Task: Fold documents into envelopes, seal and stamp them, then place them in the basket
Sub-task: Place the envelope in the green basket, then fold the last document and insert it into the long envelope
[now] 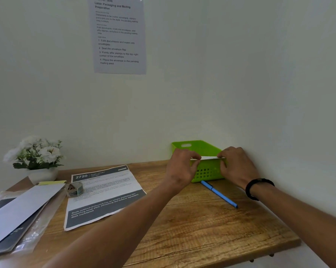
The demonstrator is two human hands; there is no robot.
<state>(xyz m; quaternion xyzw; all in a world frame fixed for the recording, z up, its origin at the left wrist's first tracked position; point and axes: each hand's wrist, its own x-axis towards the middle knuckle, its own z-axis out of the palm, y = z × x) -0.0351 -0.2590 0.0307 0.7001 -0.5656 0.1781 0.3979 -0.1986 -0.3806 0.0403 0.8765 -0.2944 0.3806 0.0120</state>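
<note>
A green perforated basket (204, 174) stands at the back right of the wooden desk, against the wall. Over its front rim a white envelope (209, 157) is held flat, seen nearly edge-on. My left hand (179, 167) pinches its left end and my right hand (235, 165) pinches its right end. A printed document (103, 194) lies flat at the desk's middle left. A roll of stamps (74, 188) sits on the document's left edge. More white envelopes (22, 207) lie at the far left on a dark folder.
A blue pen (219, 194) lies on the desk (192, 229) just in front of the basket. A white pot of white flowers (37, 159) stands at the back left. A clear plastic sleeve (33, 235) lies under the folder. An instruction sheet (118, 35) hangs on the wall.
</note>
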